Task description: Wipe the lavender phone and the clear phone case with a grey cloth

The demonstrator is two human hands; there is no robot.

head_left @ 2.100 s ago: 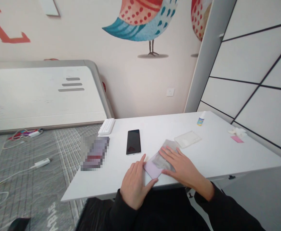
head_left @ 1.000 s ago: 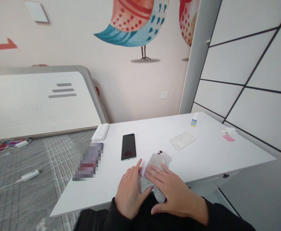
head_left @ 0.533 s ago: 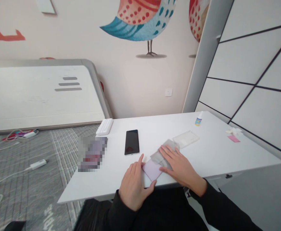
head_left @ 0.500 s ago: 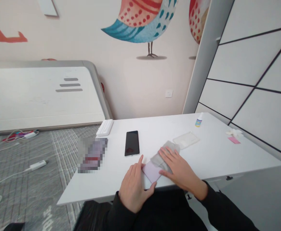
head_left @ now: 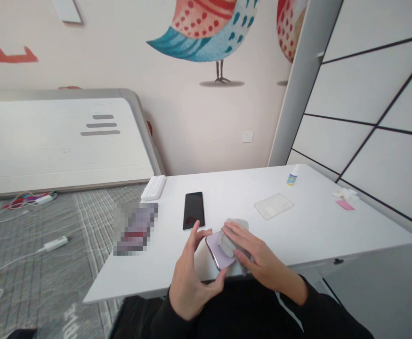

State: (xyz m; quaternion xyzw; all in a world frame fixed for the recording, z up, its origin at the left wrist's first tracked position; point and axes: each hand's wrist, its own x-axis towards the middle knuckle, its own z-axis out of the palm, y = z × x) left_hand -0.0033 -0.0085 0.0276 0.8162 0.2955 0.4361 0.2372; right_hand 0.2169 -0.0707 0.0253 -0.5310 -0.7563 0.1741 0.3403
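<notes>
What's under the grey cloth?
Part of a lilac phone; its end toward the left hand shows. The rest is covered by the cloth and right hand.

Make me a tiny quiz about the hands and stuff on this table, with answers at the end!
1. True or false: a thin grey cloth is under the person's right hand.
2. What colour is the flat, rectangular phone partly covered by that cloth? a) green b) lilac c) orange
3. Fill in: in the picture, the clear, rectangular plastic case lies to the ____ of the black-screened phone.

Key: 1 true; 2 b; 3 right.
</notes>
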